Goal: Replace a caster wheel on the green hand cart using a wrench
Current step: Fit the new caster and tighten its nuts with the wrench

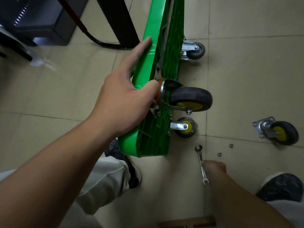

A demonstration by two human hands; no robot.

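Observation:
The green hand cart [148, 66] stands on its side edge on the tiled floor, underside facing right. My left hand [125, 96] grips its upper edge, forefinger stretched along the deck and thumb by the plate of a black-and-yellow caster [189, 99] set against the underside. A second yellow-hubbed caster [185, 127] and a grey caster [195, 51] are mounted on the cart. My right hand [213, 168] is down on the floor, fingers closed on the silver wrench [202, 163]; the fingers themselves are hidden behind the hand.
A loose caster [278, 131] lies on the floor at the right, with two nuts [231, 145] [219, 154] near it. My shoes [283, 186] flank the cart. A dark cabinet [41, 20] and a black post [120, 20] stand at the back left.

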